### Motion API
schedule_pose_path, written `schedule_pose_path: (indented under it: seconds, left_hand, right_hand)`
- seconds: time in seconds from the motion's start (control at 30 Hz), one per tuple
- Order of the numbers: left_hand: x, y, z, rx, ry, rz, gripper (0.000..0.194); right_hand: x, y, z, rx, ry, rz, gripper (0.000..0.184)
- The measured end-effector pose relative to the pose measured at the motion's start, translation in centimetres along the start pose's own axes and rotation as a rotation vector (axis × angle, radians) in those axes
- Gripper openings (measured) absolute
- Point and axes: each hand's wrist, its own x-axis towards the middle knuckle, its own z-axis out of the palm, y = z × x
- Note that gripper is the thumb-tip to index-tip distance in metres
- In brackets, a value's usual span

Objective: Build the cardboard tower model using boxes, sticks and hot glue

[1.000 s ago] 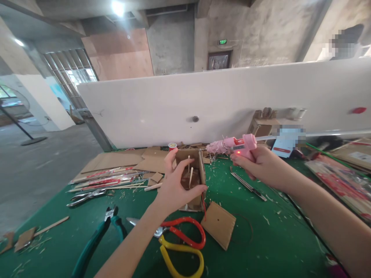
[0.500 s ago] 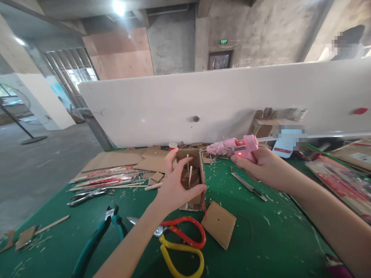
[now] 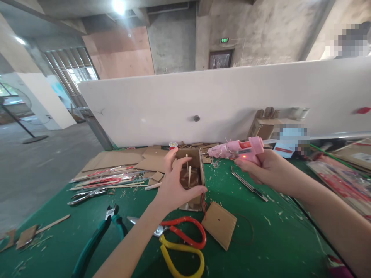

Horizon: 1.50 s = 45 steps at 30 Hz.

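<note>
An open cardboard box [image 3: 202,170] stands upright in the middle of the green table, with two thin wooden sticks [image 3: 189,177] rising inside it. Spread across the box, my left hand [image 3: 171,185] grips it, thumb at the right wall and fingers toward the left and back. The index finger is close to the rear stick. My right hand [image 3: 261,168] is wrapped around a pink hot glue gun [image 3: 236,150] with a red light lit. Its nozzle points left, near the box's back right corner; whether it touches is hard to tell.
Scissors [image 3: 182,243] with red and yellow handles and green-handled cutters [image 3: 98,235] lie in front. A cardboard square [image 3: 219,225] and a metal tool [image 3: 249,186] are on the right. Cardboard sheets [image 3: 116,161] and packaged sticks lie left. A white panel [image 3: 162,108] stands behind.
The glue gun and my right hand have shifted slightly right and down, the gun tilting a little. My left hand keeps its place at the box.
</note>
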Motion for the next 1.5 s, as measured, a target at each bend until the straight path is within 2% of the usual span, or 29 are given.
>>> schedule_pose_path:
  seconds: [0.13, 0.37, 1.17, 1.5]
  left_hand:
    - [0.0, -0.1, 0.1, -0.011, 0.021, 0.006, 0.069]
    - [0.0, -0.2, 0.2, -0.045, 0.023, 0.002, 0.069]
    - [0.0, -0.1, 0.0, -0.015, 0.019, 0.013, 0.067]
    - [0.1, -0.5, 0.2, -0.02, 0.024, 0.022, 0.069]
  right_hand:
    - [0.8, 0.0, 0.4, -0.019, 0.06, -0.002, 0.054]
    - [1.8, 0.1, 0.9, -0.04, 0.086, -0.02, 0.054]
    - [0.1, 0.4, 0.4, -0.015, -0.019, -0.042, 0.058]
    - [-1.0, 0.2, 0.1, -0.004, -0.033, 0.008, 0.06]
